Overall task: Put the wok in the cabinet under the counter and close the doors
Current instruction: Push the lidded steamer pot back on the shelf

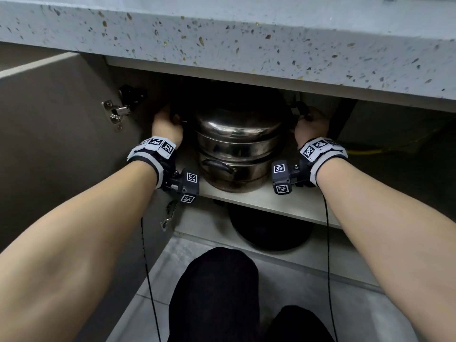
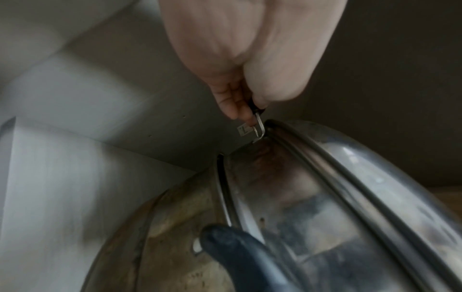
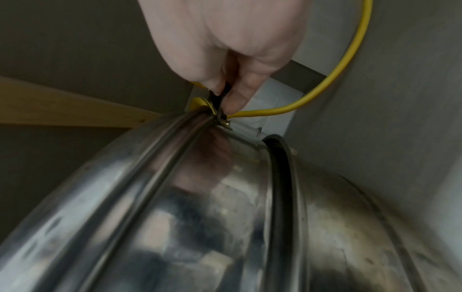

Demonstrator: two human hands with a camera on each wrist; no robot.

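Observation:
The steel wok [image 1: 234, 127] sits on top of a stacked steel pot [image 1: 232, 169] on the cabinet shelf [image 1: 271, 201] under the counter. My left hand [image 1: 167, 122] grips the wok's small black left handle. In the left wrist view the left hand [image 2: 240, 92] pinches that handle just above the wok [image 2: 287, 187] rim. My right hand [image 1: 311, 124] grips the handle on the opposite side. The right wrist view has the right hand [image 3: 232, 83] curled round it above the wok [image 3: 200, 197]. The left cabinet door [image 1: 61, 132] stands wide open.
The speckled counter edge [image 1: 246, 45] overhangs the opening. A black pot [image 1: 269, 230] sits below the shelf. A yellow hose [image 1: 365, 151] runs along the cabinet's right side, close behind my right hand [image 3: 350, 59]. The door hinge [image 1: 116, 112] is just left of my left hand. My knees [image 1: 214, 292] are on the tiled floor.

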